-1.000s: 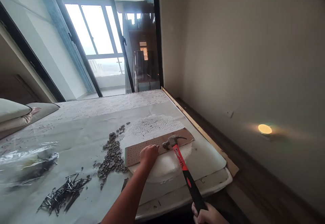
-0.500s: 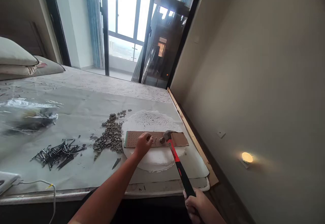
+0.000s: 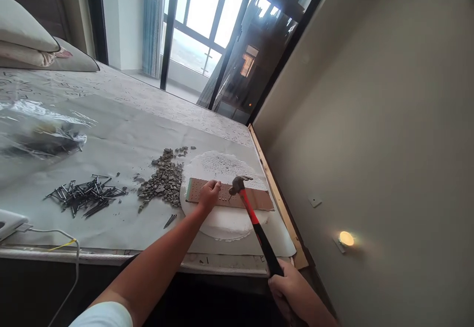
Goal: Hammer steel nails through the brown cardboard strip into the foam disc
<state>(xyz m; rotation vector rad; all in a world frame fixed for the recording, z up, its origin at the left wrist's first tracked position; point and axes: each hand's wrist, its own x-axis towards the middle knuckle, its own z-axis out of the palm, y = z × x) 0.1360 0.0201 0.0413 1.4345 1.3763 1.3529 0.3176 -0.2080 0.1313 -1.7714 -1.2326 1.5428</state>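
Observation:
My right hand (image 3: 287,282) is wrapped round the black and red handle of a claw hammer (image 3: 253,213). The hammer's head is over the board, directly above a small nail (image 3: 230,198) that stands in it. The flat brown board (image 3: 259,199) has rows of small holes at its left part and lies across a round white slab (image 3: 225,228). On the board, left of the nail, rests my left hand (image 3: 209,193) with its fingers curled closed. Whatever those fingers hold, if anything, is hidden.
Grey rubble (image 3: 163,181) lies left of the slab. Farther left are a pile of dark nails (image 3: 87,196) and a clear plastic bag (image 3: 48,129). A few loose nails (image 3: 170,221) lie near my left forearm. A wooden edge strip (image 3: 276,183) and wall bound the right side.
The hammer head has shifted left, from beside the nail to above it. My left hand stays on the board, its fingers drawn closer together. The whole view has tilted.

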